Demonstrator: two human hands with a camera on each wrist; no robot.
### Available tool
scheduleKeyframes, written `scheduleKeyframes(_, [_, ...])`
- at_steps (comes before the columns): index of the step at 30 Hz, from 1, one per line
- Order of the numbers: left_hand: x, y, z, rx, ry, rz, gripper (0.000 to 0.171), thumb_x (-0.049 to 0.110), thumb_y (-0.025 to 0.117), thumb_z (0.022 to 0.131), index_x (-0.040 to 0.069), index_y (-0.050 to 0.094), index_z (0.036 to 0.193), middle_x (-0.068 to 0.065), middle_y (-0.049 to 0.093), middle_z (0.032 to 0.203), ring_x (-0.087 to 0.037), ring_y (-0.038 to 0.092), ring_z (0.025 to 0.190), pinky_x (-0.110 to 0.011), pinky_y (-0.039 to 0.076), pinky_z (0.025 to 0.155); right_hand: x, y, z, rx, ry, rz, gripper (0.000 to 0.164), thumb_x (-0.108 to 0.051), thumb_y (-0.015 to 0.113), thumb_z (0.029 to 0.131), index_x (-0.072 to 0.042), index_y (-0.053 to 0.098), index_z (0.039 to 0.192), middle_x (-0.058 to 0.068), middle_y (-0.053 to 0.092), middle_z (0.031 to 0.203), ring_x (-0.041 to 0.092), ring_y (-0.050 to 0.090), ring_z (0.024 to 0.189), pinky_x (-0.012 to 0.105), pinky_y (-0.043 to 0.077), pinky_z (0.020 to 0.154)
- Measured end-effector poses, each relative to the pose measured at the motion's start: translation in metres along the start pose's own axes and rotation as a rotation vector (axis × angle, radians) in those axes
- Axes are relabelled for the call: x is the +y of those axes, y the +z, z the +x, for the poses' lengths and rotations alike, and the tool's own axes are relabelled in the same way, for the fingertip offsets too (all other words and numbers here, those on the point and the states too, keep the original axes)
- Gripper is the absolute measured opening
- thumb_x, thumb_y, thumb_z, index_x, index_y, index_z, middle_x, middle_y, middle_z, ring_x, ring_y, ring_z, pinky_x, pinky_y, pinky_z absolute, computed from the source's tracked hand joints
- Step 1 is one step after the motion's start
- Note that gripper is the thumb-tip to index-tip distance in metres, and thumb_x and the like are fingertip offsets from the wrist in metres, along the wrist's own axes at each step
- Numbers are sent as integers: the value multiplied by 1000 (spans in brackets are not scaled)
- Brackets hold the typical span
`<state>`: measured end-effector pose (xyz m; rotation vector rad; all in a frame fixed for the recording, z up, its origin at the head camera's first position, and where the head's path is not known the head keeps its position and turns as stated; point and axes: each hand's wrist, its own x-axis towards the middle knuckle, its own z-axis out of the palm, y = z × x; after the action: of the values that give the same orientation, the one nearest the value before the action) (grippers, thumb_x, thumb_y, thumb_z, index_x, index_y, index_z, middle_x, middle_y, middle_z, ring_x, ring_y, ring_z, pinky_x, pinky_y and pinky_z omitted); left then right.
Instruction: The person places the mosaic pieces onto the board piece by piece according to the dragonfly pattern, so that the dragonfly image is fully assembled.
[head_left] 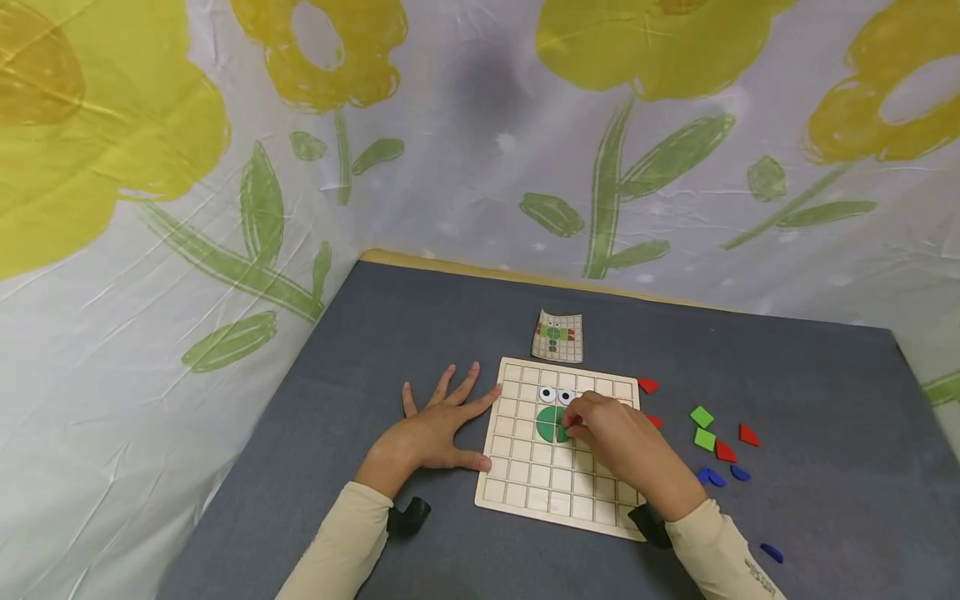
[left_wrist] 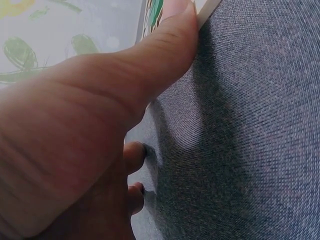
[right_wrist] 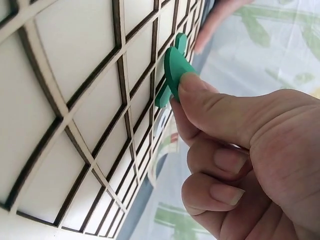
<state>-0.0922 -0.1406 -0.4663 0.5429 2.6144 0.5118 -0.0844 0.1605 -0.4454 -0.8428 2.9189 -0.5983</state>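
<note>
Sleeves [head_left: 333,546]: beige, both forearms reaching in from the near side, a dark fitting at each wrist.
Blue pieces [head_left: 740,473]: four or so on the right of the table, one well apart toward the near side.
Right hand [head_left: 626,442]: nearer to the work; came in from the near right, fingers pointing left over the board. Thumb and fingertip closed in a narrow pinch; the other fingers curled beneath.
Held green piece [right_wrist: 174,70]: in that pinch, projecting past the thumb tip toward the board, its face tilted to the grid. Rounded outline, no clear long axis. Contact with the board could not be told.
Flat green pieces [head_left: 544,423]: just beside the held one, lying on the grid in a rounded cluster.
Left hand [head_left: 435,429]: fingers spread wide, nothing held; thumb and index tip touched the board's left edge.
Gridded board [head_left: 517,493]: flat, between the hands.
Light-green squares [head_left: 705,439], red pieces [head_left: 748,434]: right of the board.
Eye discs [head_left: 547,394]: two, on the grid just beyond the green cluster.
Picture card [head_left: 557,337]: past the board's far edge.
Flowered curtain [head_left: 480,183]: behind the table [head_left: 420,317].
</note>
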Motion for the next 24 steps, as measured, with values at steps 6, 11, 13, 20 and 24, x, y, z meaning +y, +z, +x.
scheduleKeyframes(6, [1, -1, -1, -2, 0, 0, 112, 66, 83, 79, 43, 21, 169, 2, -3, 178, -36, -10, 163, -88, -8, 110, 0, 4, 1, -10, -5, -28, 14, -12, 88, 88, -16, 77, 97, -9, 69, 92, 10, 68, 83, 32, 58, 69])
scheduleKeyframes(11, [1, -1, -1, -9, -3, 0, 112, 66, 82, 79, 43, 20, 169, 2, -3, 178, -36, -10, 163, -88, -9, 110, -1, 6, 0, -3, -22, -53, 15, -13, 88, 87, -14, 78, 98, -7, 67, 92, 12, 70, 81, 32, 59, 68])
scheduleKeyframes(13, [1, -1, -1, -9, -6, -1, 112, 67, 82, 79, 43, 20, 169, 3, -3, 178, -36, -11, 163, -88, -9, 110, -1, 7, 0, 4, -29, -57, 15, -13, 89, 87, -14, 79, 98, -7, 67, 92, 12, 70, 80, 32, 59, 68])
scheduleKeyframes(20, [1, 0, 0, -5, -5, -9, 112, 67, 82, 79, 43, 19, 169, 3, -4, 178, -35, -11, 163, -87, -10, 110, -2, 5, -2, -12, -42, -87, 17, -15, 88, 88, -13, 80, 102, -5, 69, 97, 14, 72, 81, 32, 59, 67])
scheduleKeyframes(24, [1, -1, -1, -3, -7, -11, 113, 66, 83, 79, 43, 19, 169, 3, -4, 178, -34, -12, 163, -87, -11, 110, -2, 6, -2, -22, -43, -105, 18, -17, 89, 87, -14, 81, 103, -4, 70, 97, 15, 73, 83, 33, 60, 68])
